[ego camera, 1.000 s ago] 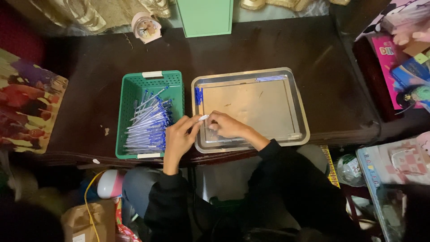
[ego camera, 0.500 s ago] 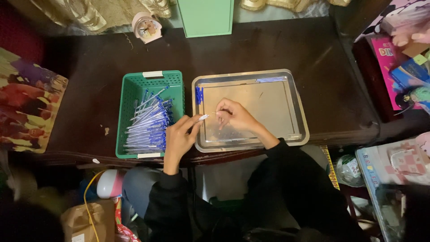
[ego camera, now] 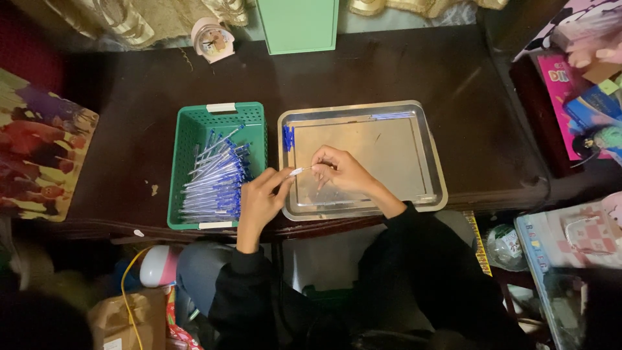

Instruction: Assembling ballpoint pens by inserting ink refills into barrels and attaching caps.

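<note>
My left hand (ego camera: 262, 198) and my right hand (ego camera: 342, 170) meet over the left part of a metal tray (ego camera: 427, 139), both pinching one thin clear pen barrel (ego camera: 299, 171) between them. A green plastic basket (ego camera: 188, 129) just left of the tray holds several blue-tipped clear pens (ego camera: 217, 178). A few blue caps (ego camera: 287, 138) lie at the tray's left edge, and thin blue refills (ego camera: 391, 116) lie along its far edge. Clear parts lie in the tray near my right wrist, partly hidden.
The dark wooden table (ego camera: 414, 71) carries a small clock (ego camera: 212, 37) and a green box (ego camera: 298, 24) at the back. A colourful picture board (ego camera: 39, 152) sits at the left. Toy boxes and packages (ego camera: 576, 84) crowd the right side.
My right hand lifted from the tray's near edge and moved up and right, drawing the piece away from my left hand. My left hand stayed put.
</note>
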